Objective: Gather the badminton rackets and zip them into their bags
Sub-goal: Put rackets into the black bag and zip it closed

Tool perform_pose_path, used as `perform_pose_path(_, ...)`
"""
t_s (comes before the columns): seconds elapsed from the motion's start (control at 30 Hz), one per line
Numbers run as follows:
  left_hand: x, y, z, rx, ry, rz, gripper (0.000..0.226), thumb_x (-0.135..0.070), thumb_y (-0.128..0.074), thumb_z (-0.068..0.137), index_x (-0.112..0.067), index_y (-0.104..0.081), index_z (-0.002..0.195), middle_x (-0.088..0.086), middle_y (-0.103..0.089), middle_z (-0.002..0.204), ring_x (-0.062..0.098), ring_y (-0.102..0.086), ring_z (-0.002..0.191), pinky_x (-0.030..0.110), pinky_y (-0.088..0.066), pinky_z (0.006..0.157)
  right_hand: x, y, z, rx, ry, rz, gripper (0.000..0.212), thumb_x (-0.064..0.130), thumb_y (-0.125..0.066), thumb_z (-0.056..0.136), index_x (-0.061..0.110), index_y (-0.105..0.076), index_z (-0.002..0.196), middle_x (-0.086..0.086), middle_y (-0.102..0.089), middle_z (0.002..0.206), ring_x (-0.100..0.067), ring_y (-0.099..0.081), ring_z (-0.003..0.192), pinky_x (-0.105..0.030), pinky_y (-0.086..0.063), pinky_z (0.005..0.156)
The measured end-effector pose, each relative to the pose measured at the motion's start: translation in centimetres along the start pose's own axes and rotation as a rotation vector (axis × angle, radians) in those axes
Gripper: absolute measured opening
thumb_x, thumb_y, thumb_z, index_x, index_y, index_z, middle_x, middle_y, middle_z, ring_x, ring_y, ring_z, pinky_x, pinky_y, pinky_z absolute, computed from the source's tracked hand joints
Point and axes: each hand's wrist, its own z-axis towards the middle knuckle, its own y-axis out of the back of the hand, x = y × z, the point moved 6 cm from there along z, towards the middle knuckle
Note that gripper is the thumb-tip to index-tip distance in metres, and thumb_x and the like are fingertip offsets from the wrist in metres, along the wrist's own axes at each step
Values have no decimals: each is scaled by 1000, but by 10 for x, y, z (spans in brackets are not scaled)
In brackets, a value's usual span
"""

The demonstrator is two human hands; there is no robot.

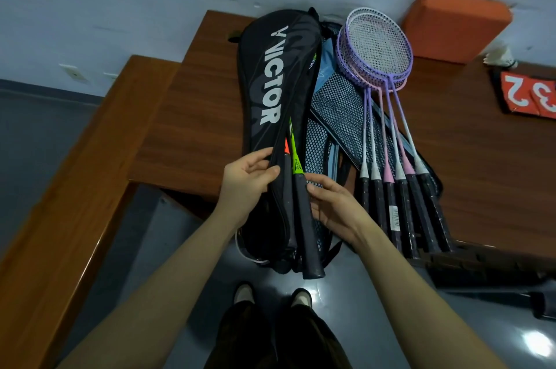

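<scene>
Landmark is the black Victor bag (279, 91), lying lengthwise on the wooden table (195, 116) with its handle end overhanging the near edge. Left hand (246, 179) pinches the bag's flap at the narrow neck, thumb on top and fingers curled under, probably holding the opening apart. Right hand (334, 203), just right of the bag, has loose, half-open fingers touching the green-shafted racket (301, 194), steadying its grip, which pokes out past the bag's end. A second dark grip sits inside beside it. Bag looks unzipped. Right of the bag: mesh bags (331, 116) underneath, with the purple and pink rackets (388, 116) fanned on top, unbagged. Orange block (454, 22) further right.
</scene>
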Motion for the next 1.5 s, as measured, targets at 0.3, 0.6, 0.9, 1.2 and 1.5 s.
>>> perform_pose_path(0.3,-26,-9,-18,62,-326,419,22,-10,-64,83,-20,-67,102,-6,-60,94,3,-57,77,16,-44,71,16,-28,-1,-147,139,-125,25,-5,-62,81,12,-62,99,-2,-50,61,-15,-49,59,-29,-36,57)
perform_pose_path(0.6,-8,7,-67,476,-331,1007,90,-69,-70,54,-44,-32,131,-12,-21,141,4,-21,129,27,-31,98,14,-39,-4,-204,179,-120,43,-7,-63,79,15,-49,113,-6,-70,77,-17,-66,66,-30,-49,57)
perform_pose_path(0.9,-16,13,-88,429,-622,994,70,-56,-76,61,-25,-55,120,6,-34,147,20,-41,130,42,-48,94,1,-44,-6,-231,159,-51,23,1,-59,86,12,-55,106,-5,-74,81,-16,-69,68,-27,-53,53)
perform_pose_path(1.2,-45,22,-92,140,-799,899,36,-43,-69,74,-15,-71,96,7,-61,121,19,-63,104,38,-57,71,-8,-67,-19,-72,126,-56,14,11,-49,95,2,-60,92,-4,-72,76,-13,-67,65,-27,-56,56)
perform_pose_path(1.5,-37,31,-97,-107,-766,862,24,-23,-75,76,-6,-72,93,10,-66,97,18,-65,78,30,-56,64,7,-80,-29,-12,118,-209,15,8,-52,93,12,-55,78,-2,-65,67,-9,-59,55,-27,-56,60)
